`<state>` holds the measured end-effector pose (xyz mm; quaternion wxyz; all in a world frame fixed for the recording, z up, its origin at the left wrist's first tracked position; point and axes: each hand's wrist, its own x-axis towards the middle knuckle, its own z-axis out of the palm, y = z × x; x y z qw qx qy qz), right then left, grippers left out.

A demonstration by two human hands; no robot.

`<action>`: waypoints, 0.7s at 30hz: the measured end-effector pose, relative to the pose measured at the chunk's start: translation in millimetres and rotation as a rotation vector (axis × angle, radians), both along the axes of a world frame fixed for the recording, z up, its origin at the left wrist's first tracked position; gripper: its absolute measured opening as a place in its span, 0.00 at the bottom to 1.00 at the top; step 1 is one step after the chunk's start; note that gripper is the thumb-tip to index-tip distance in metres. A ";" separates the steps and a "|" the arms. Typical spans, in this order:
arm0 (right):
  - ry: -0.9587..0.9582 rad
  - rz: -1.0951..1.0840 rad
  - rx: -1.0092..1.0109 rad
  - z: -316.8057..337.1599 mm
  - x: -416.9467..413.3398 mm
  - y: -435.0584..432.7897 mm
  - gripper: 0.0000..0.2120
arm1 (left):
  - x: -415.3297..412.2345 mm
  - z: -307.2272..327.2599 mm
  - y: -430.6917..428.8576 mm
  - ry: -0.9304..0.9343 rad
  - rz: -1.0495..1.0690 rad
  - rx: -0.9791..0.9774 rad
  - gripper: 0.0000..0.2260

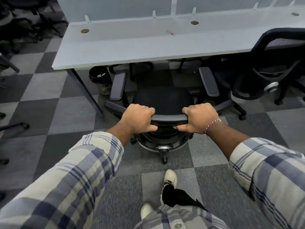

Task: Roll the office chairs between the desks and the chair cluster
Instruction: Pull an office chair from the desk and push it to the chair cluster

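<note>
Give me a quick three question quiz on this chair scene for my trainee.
1. True or false: the left hand and right hand both grip the top edge of the office chair's backrest.
2. What stands under the desk beside its leg? A) black waste bin B) cardboard box C) backpack.
3. Which wrist wears a red-and-white thread bracelet?
Key: 1 true; 2 A; 3 the right.

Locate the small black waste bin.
Head view, left of centre: small black waste bin under the white desk, between its leg and the black chair's armrest.
</note>
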<state>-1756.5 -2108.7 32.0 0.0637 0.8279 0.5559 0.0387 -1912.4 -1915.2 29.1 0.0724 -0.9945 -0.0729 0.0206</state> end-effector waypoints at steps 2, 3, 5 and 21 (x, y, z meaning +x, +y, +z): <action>-0.012 0.014 0.008 -1.3 -20.4 -13.3 0.29 | -18.8 -1.4 -7.8 0.002 -0.040 -0.005 0.18; -0.018 0.020 0.015 -1.5 -28.3 -17.8 0.29 | -26.2 -1.7 -9.2 0.006 -0.064 -0.008 0.20; -0.019 0.027 0.022 -1.3 -44.4 -29.8 0.30 | -44.2 -1.8 -10.8 0.013 -0.110 -0.029 0.22; -0.019 0.131 0.098 -11.4 -77.3 -78.1 0.30 | -100.7 -10.6 -51.6 -0.023 0.029 -0.002 0.22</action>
